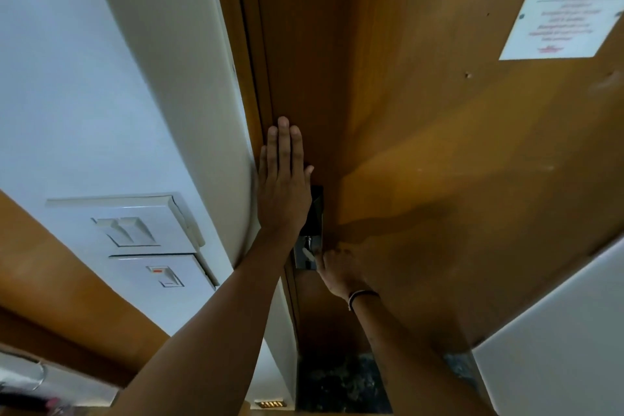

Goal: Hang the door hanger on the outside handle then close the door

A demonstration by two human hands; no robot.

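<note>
The wooden door (422, 111) fills most of the view, its latch edge meeting the brown door frame (250, 54) with no visible gap down the seam. Left of the frame runs a pale wall (101, 78), leaving little room on that side of the seam; right of it the door face is broad and bare apart from a notice.

The left hand (283, 186) lies flat against the door just beside the frame, palm on the wood, fingers (283, 142) straight, pressed side by side and pointing up the door, the thumb spread slightly to the right. The forearm reaches up from the lower left. It grips nothing.

Directly below that hand sits a dark lock plate (315, 209) with a metal latch piece (307, 252) under it. The right hand (337, 267) is at this latch, its fingers curled toward the small metal part; whether they pinch it cannot be told, since the fingertips are dim and partly hidden. A thin band circles the wrist (363, 297).

The door hanger is not in sight on this side of the door.

The door's surface is smooth, warm orange-brown veneer with faint grain. A white paper notice (564, 13) with blurred red and dark print sits on the door far up and to the right of the lock plate. On the wall left of the lock plate are two white plastic switch plates (135, 230), the lower one showing a small red mark. Dark speckled stone floor (341, 385) shows at the door's foot.
</note>
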